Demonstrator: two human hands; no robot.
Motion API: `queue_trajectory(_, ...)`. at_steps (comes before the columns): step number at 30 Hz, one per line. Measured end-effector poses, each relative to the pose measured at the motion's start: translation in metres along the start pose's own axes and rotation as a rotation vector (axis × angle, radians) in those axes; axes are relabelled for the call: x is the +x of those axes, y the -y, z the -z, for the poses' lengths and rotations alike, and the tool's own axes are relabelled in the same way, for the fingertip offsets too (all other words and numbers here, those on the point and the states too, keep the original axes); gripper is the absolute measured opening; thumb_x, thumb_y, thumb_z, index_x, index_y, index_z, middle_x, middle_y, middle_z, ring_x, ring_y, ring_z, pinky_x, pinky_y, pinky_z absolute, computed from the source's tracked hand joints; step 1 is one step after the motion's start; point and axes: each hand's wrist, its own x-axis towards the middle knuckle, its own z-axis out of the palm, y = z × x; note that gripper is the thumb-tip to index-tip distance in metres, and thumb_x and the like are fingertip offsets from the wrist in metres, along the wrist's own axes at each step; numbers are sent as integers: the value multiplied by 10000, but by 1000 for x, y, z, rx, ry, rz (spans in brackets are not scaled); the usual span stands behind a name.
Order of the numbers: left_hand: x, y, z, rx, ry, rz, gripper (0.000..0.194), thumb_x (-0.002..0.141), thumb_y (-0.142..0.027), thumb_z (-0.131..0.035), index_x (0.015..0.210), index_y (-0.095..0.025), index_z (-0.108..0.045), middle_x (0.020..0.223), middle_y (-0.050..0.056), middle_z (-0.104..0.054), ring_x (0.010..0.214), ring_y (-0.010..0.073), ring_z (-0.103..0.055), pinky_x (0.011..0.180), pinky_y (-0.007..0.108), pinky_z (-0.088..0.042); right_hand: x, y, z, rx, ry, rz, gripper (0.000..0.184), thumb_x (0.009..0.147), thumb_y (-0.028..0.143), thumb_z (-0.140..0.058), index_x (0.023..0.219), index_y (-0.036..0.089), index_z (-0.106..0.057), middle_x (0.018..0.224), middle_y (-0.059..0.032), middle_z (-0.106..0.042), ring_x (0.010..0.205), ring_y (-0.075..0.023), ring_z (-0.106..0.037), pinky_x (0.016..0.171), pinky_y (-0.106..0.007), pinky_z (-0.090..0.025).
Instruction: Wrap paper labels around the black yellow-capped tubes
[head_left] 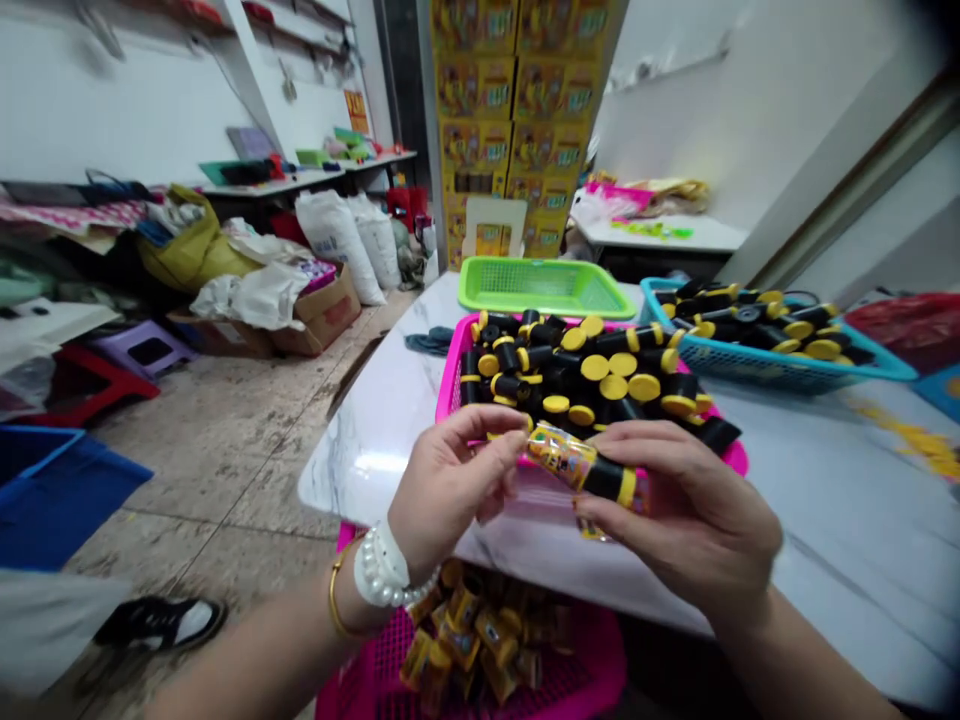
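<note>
My right hand [694,505] grips a small black tube with a yellow cap [606,478], held tilted above the near edge of the table. Around the tube's left part sits a shiny printed yellow sleeve [559,455]. Thumb and fingertips of my left hand [457,470] are closed in a pinch at that sleeve's left end. Another piece of printed film [591,522] shows under the tube, by my right thumb. Just behind both hands, a pink basket [448,385] holds many loose black tubes with yellow caps.
Beyond stands a green basket [551,312]; a blue basket [795,370] of similar tubes is at right. Below the table edge, a pink basket [600,660] holds yellow printed pieces [480,635]. Stacked yellow cartons [480,90] rise behind. A person's shoe [161,622] shows at left.
</note>
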Motion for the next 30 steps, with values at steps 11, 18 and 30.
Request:
queue_trajectory(11,-73,75,20,-112,148,508,489,715,-367,-878,1059,-120,-633,696,2,-670,477,67,-567,456,168,-478,-86,24,-35,56,270,-279,356,885,234,-736,1236,227,-674,1041,-73,-654,922,-173,-688,795,-263,-598)
queue_trajectory(18,-83,79,28,27,98,514,425,726,-310,-870,1085,-118,-751,868,69,-764,645,110,-651,636,240,-552,-112,27,-38,53,233,-257,359,841,221,-788,1165,212,-632,1027,-86,-689,933,-190,-703,823,-279,-602)
queue_trajectory(30,-79,93,30,-73,124,551,439,813,-479,-777,1058,-129,-677,722,18,-675,506,77,-573,474,180,-433,-111,24,-38,20,247,-230,367,833,147,-776,1179,186,-659,1070,-108,-683,979,-195,-693,859,-300,-592)
